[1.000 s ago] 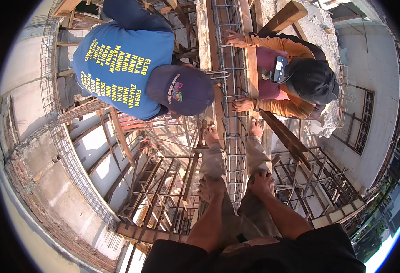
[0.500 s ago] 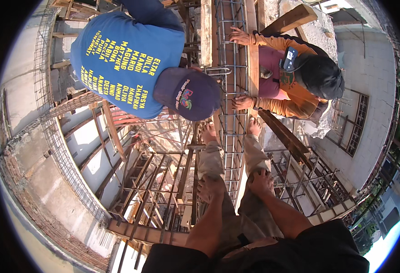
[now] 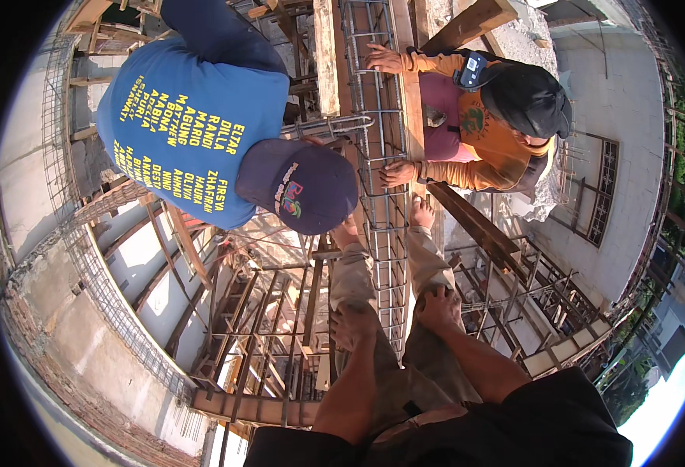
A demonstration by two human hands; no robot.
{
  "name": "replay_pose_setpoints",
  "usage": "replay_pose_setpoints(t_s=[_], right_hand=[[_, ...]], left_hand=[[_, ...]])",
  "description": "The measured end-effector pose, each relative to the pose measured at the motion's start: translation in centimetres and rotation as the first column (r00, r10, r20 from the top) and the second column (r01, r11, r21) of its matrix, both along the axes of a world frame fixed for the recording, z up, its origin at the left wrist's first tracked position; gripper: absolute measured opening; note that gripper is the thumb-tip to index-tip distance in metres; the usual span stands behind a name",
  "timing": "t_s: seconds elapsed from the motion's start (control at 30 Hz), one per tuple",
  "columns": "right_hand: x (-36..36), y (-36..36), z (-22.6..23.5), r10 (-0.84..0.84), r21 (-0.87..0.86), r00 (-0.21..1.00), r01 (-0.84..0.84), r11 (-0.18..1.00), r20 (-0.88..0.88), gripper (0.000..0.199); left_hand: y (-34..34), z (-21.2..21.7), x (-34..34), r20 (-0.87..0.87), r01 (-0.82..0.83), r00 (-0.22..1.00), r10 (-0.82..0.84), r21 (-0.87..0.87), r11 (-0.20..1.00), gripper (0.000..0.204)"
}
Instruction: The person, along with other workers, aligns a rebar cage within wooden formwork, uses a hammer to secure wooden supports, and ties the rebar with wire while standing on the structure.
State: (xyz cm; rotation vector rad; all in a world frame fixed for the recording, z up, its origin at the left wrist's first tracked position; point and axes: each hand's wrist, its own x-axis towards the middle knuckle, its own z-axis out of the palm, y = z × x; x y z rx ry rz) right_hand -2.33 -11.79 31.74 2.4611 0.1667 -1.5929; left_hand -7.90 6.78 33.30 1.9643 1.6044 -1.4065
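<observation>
My left hand [image 3: 352, 323] rests on my left knee, fingers draped over the trouser cloth and holding nothing. On the other knee lies my right hand [image 3: 440, 307], also empty with its fingers apart. Between my legs runs a long steel rebar cage [image 3: 383, 210], set in a wooden formwork trough. My bare right foot [image 3: 422, 212] stands on the right-hand board; my left foot is mostly hidden by a co-worker's cap [image 3: 299, 185]. Both hands are apart from the cage.
A co-worker in a blue shirt [image 3: 186, 124] bends over the cage at left. Opposite, a co-worker in an orange top [image 3: 506, 148] has both hands on the formwork. Timber scaffolding [image 3: 280, 327] drops below on both sides. A block wall [image 3: 615, 101] stands at right.
My view has shifted, so the cage and both co-workers appear farther left. The blue-shirted co-worker's cap is lower and now covers most of my left foot. My hands stay on my knees.
</observation>
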Motion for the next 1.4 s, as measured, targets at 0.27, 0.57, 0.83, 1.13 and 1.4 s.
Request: replay_pose_setpoints(t_s=[0.27, 0.57, 0.83, 1.13, 1.4], right_hand=[[1.8, -0.7, -1.1, -0.035, -0.024, 0.994, 0.033, 0.999, -0.099, 0.056], [3.1, -0.2, -2.2, -0.014, -0.006, 0.998, 0.013, 1.0, -0.06, 0.048], [3.3, -1.6, -4.8, -0.012, -0.052, 0.997, 0.008, 0.999, -0.083, 0.048], [4.9, -1.5, -6.0, 0.017, -0.043, 0.996, -0.021, 0.999, -0.085, 0.055], [5.7, -1.0, -6.5, 0.003, -0.117, 0.991, -0.019, 0.993, -0.13, 0.06]], left_hand=[[-1.1, -1.8, 1.0, 0.01, -0.035, 0.999, 0.035, 0.001, 0.999, 0.063], [-1.1, -4.0, 1.4, 0.007, 0.001, 1.0, -0.001, 0.01, 1.0, 0.064], [-1.8, -5.4, 2.8, 0.003, -0.032, 0.999, 0.032, 0.033, 0.999, 0.064], [-2.5, -7.6, 2.6, 0.04, 0.022, 0.999, -0.025, 0.085, 0.996, 0.062], [-2.1, -8.3, 3.4, 0.041, 0.047, 0.998, -0.05, 0.081, 0.996, 0.062]])
